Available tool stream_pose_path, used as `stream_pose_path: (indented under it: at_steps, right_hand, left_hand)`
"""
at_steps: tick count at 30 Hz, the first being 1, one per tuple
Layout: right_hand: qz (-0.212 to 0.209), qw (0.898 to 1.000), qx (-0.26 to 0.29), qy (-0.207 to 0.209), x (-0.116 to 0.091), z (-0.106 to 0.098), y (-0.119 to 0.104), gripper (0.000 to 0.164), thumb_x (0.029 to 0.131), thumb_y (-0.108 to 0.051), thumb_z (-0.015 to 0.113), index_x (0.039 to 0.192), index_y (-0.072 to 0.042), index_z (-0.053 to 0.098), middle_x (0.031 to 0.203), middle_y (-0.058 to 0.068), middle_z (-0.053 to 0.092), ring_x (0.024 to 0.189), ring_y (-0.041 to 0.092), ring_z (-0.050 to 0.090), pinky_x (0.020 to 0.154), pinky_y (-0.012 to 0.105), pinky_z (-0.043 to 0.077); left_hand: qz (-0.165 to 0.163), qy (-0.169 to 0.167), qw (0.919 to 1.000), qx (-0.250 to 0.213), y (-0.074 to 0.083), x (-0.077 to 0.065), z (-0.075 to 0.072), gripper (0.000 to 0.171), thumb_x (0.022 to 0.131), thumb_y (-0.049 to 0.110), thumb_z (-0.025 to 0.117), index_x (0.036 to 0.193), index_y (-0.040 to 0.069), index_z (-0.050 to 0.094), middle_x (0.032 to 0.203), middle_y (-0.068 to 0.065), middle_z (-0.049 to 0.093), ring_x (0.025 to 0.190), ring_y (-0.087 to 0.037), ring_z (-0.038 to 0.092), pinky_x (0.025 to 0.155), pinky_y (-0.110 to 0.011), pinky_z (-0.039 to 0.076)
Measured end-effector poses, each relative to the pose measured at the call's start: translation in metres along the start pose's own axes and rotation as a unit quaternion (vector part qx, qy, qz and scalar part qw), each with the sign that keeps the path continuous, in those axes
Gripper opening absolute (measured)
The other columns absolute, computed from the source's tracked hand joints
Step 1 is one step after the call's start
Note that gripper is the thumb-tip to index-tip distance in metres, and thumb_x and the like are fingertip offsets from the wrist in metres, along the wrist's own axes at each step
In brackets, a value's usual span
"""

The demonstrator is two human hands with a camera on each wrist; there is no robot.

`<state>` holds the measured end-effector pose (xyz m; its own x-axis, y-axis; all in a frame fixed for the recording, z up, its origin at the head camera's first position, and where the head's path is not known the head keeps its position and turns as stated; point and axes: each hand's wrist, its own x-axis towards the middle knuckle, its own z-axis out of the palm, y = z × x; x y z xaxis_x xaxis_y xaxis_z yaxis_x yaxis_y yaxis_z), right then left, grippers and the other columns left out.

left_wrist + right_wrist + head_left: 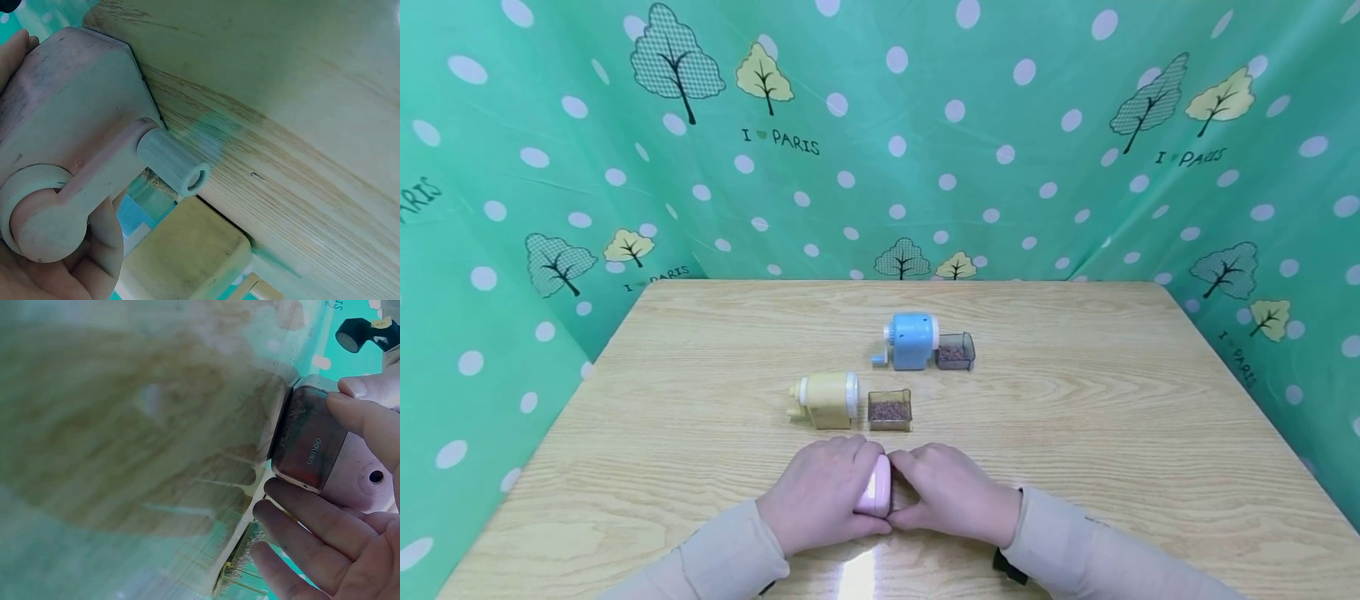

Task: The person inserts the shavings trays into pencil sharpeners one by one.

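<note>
A pink crank pencil sharpener stands on the table, gripped by my left hand from the left side. Its crank handle faces left, seen close up in the left wrist view. On the right side of the body sits a dark see-through shavings drawer with lettering on its front. My right hand pinches this drawer between thumb and index finger, while its other fingers are spread. Both thumbs meet near the sharpener's front. The drawer looks seated in the body.
Beyond my hands stands a yellow sharpener, with its shavings-filled drawer out beside it. Farther back is a blue sharpener, its drawer also out on the right. Green dotted cloth hangs behind the wooden table.
</note>
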<state>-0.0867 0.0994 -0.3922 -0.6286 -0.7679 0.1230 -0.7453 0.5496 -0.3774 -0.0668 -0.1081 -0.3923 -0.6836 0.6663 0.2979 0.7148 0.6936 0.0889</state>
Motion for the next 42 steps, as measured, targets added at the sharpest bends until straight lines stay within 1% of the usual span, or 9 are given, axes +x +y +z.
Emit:
stream_pose_path:
  at_steps: [5, 12, 16, 20, 24, 29, 33, 38, 42]
  right_hand:
    - [0.0, 1.0, -0.002, -0.005, 0.0, 0.0, 0.001, 0.043, 0.079, -0.039, 0.078, 0.101, -0.002, 0.067, 0.073, -0.001, 0.066, 0.061, -0.001, 0.051, 0.058, 0.02, 0.049]
    - [-0.004, 1.0, -0.009, -0.016, 0.0, -0.002, 0.002, 0.05, 0.081, -0.048, 0.073, 0.102, -0.003, 0.068, 0.078, 0.001, 0.07, 0.067, 0.003, 0.061, 0.065, 0.022, 0.055]
    - [0.0, 1.0, 0.003, -0.03, -0.001, -0.004, 0.003, 0.054, 0.083, -0.055, 0.068, 0.102, -0.004, 0.068, 0.077, -0.002, 0.069, 0.066, 0.001, 0.058, 0.063, 0.021, 0.053]
    - [-0.005, 0.999, 0.002, -0.039, -0.001, -0.005, 0.005, 0.057, 0.084, -0.057, 0.065, 0.105, -0.005, 0.069, 0.079, -0.002, 0.07, 0.067, 0.0, 0.059, 0.063, 0.021, 0.053]
    - [-0.013, 0.999, -0.004, -0.046, 0.0, -0.008, 0.006, 0.057, 0.084, -0.054, 0.066, 0.111, -0.004, 0.069, 0.085, -0.001, 0.073, 0.073, 0.001, 0.063, 0.068, 0.02, 0.054]
    - [-0.016, 0.999, -0.001, -0.048, 0.001, -0.013, 0.008, 0.062, 0.083, -0.05, 0.07, 0.121, -0.002, 0.068, 0.097, 0.003, 0.076, 0.084, 0.007, 0.069, 0.076, 0.023, 0.057]
    - [-0.02, 0.999, -0.007, -0.043, 0.002, -0.018, 0.01, 0.065, 0.081, -0.046, 0.074, 0.125, 0.001, 0.067, 0.102, 0.008, 0.076, 0.088, 0.011, 0.07, 0.081, 0.027, 0.057]
    - [-0.018, 0.999, -0.015, -0.038, 0.003, -0.024, 0.014, 0.069, 0.081, -0.043, 0.075, 0.129, 0.006, 0.064, 0.113, 0.013, 0.074, 0.098, 0.02, 0.071, 0.089, 0.033, 0.057]
    - [-0.014, 0.999, -0.009, -0.032, 0.004, -0.027, 0.017, 0.072, 0.082, -0.042, 0.074, 0.135, 0.005, 0.061, 0.124, 0.015, 0.071, 0.108, 0.024, 0.069, 0.094, 0.035, 0.055]
  left_hand:
    - [-0.004, -0.007, 1.0, -0.001, 0.0, 0.002, -0.001, 0.063, 0.069, 0.064, 0.075, 0.096, 0.011, 0.057, 0.077, 0.007, 0.051, 0.064, -0.007, 0.043, 0.057, -0.027, 0.047]
    - [-0.01, -0.023, 0.9996, -0.009, 0.001, 0.001, -0.003, 0.068, 0.069, 0.071, 0.069, 0.098, 0.011, 0.058, 0.078, 0.006, 0.053, 0.065, -0.007, 0.044, 0.057, -0.027, 0.047]
    - [-0.01, -0.03, 0.9995, -0.004, 0.0, 0.0, -0.003, 0.075, 0.07, 0.076, 0.062, 0.104, 0.009, 0.061, 0.085, 0.004, 0.059, 0.072, -0.01, 0.05, 0.063, -0.03, 0.051]
    - [-0.011, -0.034, 0.9994, 0.004, 0.001, -0.001, -0.004, 0.08, 0.072, 0.078, 0.058, 0.111, 0.008, 0.062, 0.094, 0.0, 0.064, 0.08, -0.014, 0.056, 0.071, -0.034, 0.054]
    - [-0.011, -0.036, 0.9992, 0.013, 0.001, 0.0, -0.006, 0.084, 0.075, 0.079, 0.053, 0.117, 0.007, 0.063, 0.099, -0.002, 0.067, 0.084, -0.016, 0.058, 0.074, -0.035, 0.055]
    - [-0.011, -0.037, 0.9989, 0.024, 0.002, 0.001, -0.009, 0.087, 0.077, 0.08, 0.05, 0.121, 0.006, 0.063, 0.099, -0.002, 0.067, 0.082, -0.015, 0.057, 0.07, -0.034, 0.053]
    - [-0.018, -0.046, 0.9987, 0.013, 0.002, 0.005, -0.015, 0.085, 0.079, 0.079, 0.049, 0.121, 0.006, 0.064, 0.097, -0.002, 0.067, 0.08, -0.014, 0.055, 0.067, -0.032, 0.052]
    - [-0.024, -0.043, 0.9988, 0.003, -0.001, 0.011, -0.023, 0.082, 0.084, 0.076, 0.045, 0.122, 0.006, 0.064, 0.097, -0.002, 0.067, 0.085, -0.017, 0.061, 0.071, -0.036, 0.056]
    - [-0.027, -0.031, 0.9991, 0.01, -0.005, 0.016, -0.029, 0.082, 0.086, 0.074, 0.043, 0.124, 0.005, 0.064, 0.096, -0.003, 0.068, 0.087, -0.018, 0.063, 0.073, -0.036, 0.056]
